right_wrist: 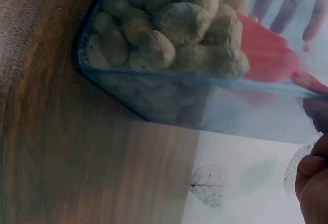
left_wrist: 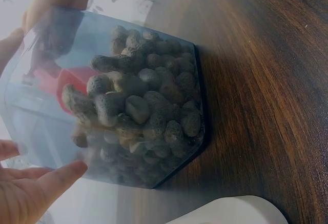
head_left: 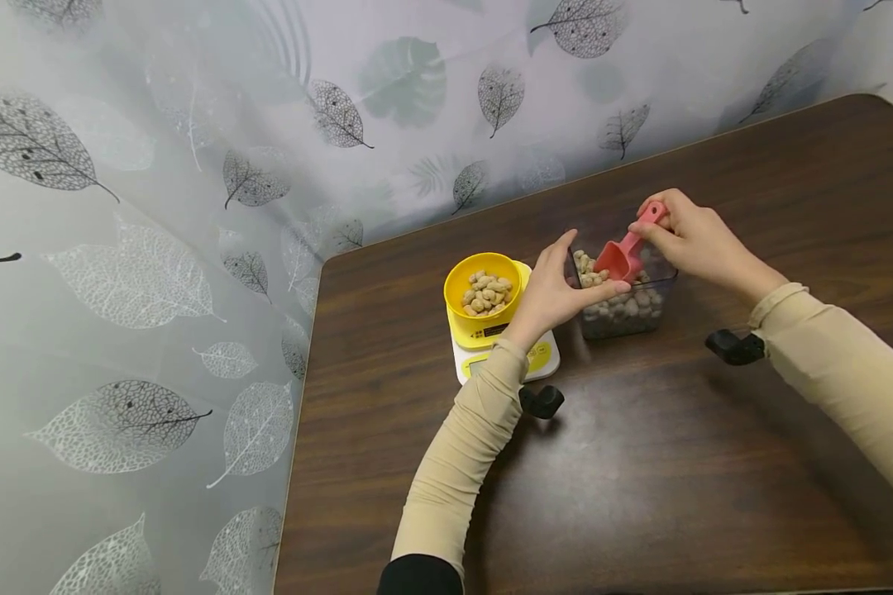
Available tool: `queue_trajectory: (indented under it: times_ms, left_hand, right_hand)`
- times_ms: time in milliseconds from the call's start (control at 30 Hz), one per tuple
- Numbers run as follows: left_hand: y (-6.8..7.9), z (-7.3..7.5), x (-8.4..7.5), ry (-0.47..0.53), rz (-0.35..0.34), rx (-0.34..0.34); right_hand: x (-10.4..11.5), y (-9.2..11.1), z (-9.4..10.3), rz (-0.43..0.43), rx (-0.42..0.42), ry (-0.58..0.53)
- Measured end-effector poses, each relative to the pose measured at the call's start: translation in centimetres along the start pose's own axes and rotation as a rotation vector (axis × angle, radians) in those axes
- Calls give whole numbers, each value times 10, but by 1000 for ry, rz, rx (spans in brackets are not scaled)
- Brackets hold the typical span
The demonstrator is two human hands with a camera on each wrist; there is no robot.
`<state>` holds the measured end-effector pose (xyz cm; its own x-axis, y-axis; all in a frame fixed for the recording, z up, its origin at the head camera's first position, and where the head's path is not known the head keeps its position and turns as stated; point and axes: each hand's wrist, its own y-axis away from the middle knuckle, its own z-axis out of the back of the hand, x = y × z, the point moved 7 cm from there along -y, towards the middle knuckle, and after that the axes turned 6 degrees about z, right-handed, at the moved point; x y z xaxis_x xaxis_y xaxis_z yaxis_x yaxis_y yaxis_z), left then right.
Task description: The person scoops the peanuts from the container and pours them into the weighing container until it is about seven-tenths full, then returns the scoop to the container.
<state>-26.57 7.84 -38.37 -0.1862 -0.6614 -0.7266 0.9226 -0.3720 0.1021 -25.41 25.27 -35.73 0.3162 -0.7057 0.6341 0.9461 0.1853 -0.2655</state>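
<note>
In the head view my right hand [head_left: 695, 235] grips the handle of a red scoop [head_left: 620, 258], whose bowl is down among unshelled peanuts. They fill the lower part of a clear plastic container [head_left: 619, 329]. My left hand [head_left: 551, 287] rests against the container's left side, fingers and thumb spread fairly straight. The left wrist view shows the peanuts [left_wrist: 146, 90] through the wall, with the left thumb touching the plastic. Left of the container, a yellow bowl [head_left: 456, 285] of peanuts sits on a white and yellow kitchen scale [head_left: 542, 355], partly hidden by my left hand.
A dark brown wooden table [head_left: 640, 479] bears everything. Behind it and along its left edge stand walls with a leaf-patterned covering [head_left: 409, 173]. A black wrist-mounted piece [head_left: 542, 402] hangs below each forearm, close above the tabletop.
</note>
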Motion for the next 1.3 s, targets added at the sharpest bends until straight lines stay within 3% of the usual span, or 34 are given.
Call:
queue_trajectory:
  times_ms: [300, 667, 800, 1133, 1300]
  left_hand:
    - [0, 0, 2, 6, 12, 8]
    - [0, -1, 3, 28, 26, 11]
    - [0, -1, 2, 28, 21, 10]
    - [-1, -2, 3, 36, 24, 19]
    - [-2, -1, 1, 28, 18, 10]
  right_hand:
    - [-4, 1, -1, -83, -91, -53]
    - [-8, 6, -5, -95, 39, -116]
    - [-9, 8, -6, -89, 52, -166]
    - [-10, 2, -4, -128, -42, -130]
    - [-11, 2, -4, -135, -30, -153]
